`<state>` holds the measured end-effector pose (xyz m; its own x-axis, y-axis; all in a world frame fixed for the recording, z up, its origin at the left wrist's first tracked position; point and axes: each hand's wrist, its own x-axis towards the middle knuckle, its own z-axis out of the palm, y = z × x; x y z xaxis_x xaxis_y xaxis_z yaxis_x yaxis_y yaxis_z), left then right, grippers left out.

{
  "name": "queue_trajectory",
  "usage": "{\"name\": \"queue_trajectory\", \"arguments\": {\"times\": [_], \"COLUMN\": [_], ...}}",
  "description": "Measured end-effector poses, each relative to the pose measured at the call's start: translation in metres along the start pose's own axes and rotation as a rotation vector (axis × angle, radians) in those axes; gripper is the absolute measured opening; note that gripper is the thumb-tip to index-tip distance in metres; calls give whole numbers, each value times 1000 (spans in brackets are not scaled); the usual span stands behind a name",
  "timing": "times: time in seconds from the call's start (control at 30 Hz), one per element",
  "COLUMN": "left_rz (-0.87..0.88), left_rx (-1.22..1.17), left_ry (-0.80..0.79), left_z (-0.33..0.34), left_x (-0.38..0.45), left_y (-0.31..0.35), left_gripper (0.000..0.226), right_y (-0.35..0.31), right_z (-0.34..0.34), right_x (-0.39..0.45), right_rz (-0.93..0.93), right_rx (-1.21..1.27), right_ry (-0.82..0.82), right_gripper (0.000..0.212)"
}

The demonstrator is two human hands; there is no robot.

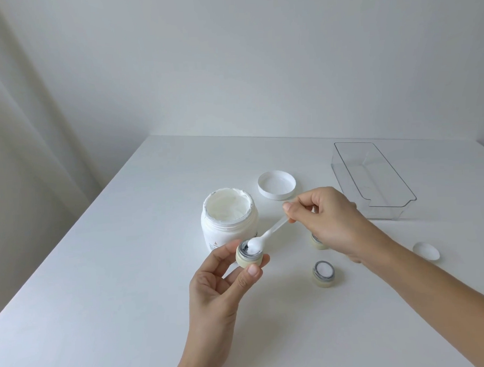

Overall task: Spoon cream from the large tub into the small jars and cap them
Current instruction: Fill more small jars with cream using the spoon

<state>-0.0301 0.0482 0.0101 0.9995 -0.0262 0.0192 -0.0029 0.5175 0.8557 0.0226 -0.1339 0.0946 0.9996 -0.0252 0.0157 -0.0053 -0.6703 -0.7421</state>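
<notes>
My left hand (220, 280) pinches a small pale-yellow jar (249, 257) above the table, just in front of the large white tub (228, 220), which stands open with cream inside. My right hand (329, 220) holds a clear plastic spoon (268, 234) by its handle, and the spoon's bowl, loaded with white cream, sits at the held jar's mouth. A second small jar (323, 274) filled with cream stands uncapped on the table. A third small jar (318, 242) is mostly hidden behind my right hand.
The tub's white lid (276, 185) lies upside down behind the tub. A clear plastic tray (372, 180) stands at the back right. A small white cap (426, 251) lies on the white table (114, 274) to the right of my right forearm.
</notes>
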Motion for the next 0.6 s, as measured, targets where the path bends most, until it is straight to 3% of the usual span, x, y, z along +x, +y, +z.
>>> {"name": "queue_trajectory", "arguments": {"times": [0.23, 0.37, 0.47, 0.6], "left_rz": [-4, -14, -24, -30], "left_rx": [5, 26, 21, 22], "left_ry": [9, 18, 29, 29], "left_z": [2, 3, 3, 3], "left_x": [0, -1, -1, -2], "left_y": [2, 3, 4, 4], "left_gripper": [37, 36, 37, 37], "right_y": [0, -3, -2, 7], "right_z": [-12, -3, 6, 11], "right_x": [-4, -16, -23, -27], "right_rz": [-110, -339, -511, -733], "right_rx": [-47, -13, -126, -277], "right_ry": [195, 352, 498, 632], "right_gripper": [32, 25, 19, 27]}}
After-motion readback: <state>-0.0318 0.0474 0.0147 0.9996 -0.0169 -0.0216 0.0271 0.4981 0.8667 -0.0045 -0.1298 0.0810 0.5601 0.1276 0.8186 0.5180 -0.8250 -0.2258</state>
